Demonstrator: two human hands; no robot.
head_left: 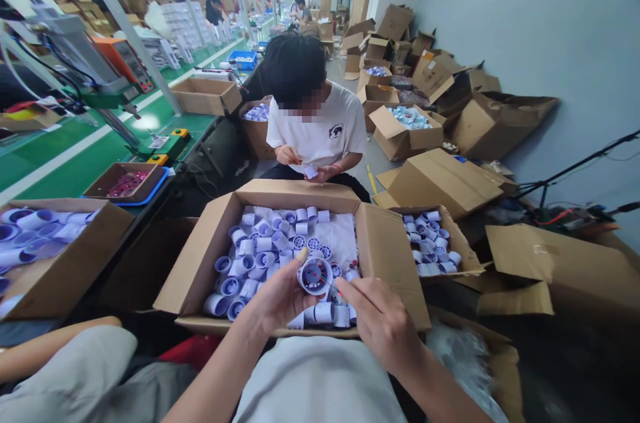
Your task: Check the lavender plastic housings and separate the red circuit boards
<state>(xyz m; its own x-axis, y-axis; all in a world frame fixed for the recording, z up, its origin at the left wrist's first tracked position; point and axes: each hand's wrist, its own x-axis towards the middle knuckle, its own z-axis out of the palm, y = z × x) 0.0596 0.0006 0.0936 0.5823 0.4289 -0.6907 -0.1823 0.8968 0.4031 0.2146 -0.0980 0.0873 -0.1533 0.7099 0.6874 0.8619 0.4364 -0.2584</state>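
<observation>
One co-worker [313,136] in white sits beyond one open cardboard carton [393,256] holding dozens of smooth, pale-lavender plastic cups [265,259]. Over the carton, the wearer's left hand [283,293] grasps one round, dark-centered cup [315,276], mouth facing up, while the right hand [384,316] pinches one slender, partly hidden tool [334,287] at its rim.

A long green worktop [65,176] is on the left. At its near right corner, a brown box [153,181] of little red bits sits on a blue tray [161,184]. An orange machine box [120,63] is up above the worktop. Farther along the right edge are an open brown box [200,105] and a blue bin [243,63]. A black stand [585,167] is by the pale wall [540,23].
</observation>
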